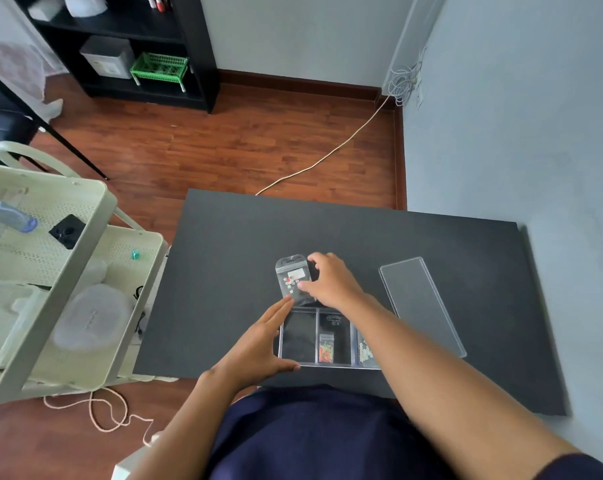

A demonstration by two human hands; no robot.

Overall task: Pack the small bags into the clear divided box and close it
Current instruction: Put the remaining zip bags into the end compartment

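A clear divided box (298, 337) lies open on the black mat (223, 271) near the front edge. Its left compartment looks bare. The middle one holds a small bag with red and orange pieces (326, 348), and another small bag (365, 351) shows in the right one, partly under my right forearm. My right hand (331, 280) pinches a clear small bag with white flowers and a red dot (291, 278) just beyond the box. My left hand (258, 344) rests open against the box's left side, fingers spread. The clear lid (419, 303) lies flat to the right.
A cream tiered cart (61, 271) with bottles and containers stands close on the left. A wall (518, 133) runs along the mat's right side. A cord (327, 155) crosses the wooden floor behind the mat, and black shelves (137, 46) stand at the far left.
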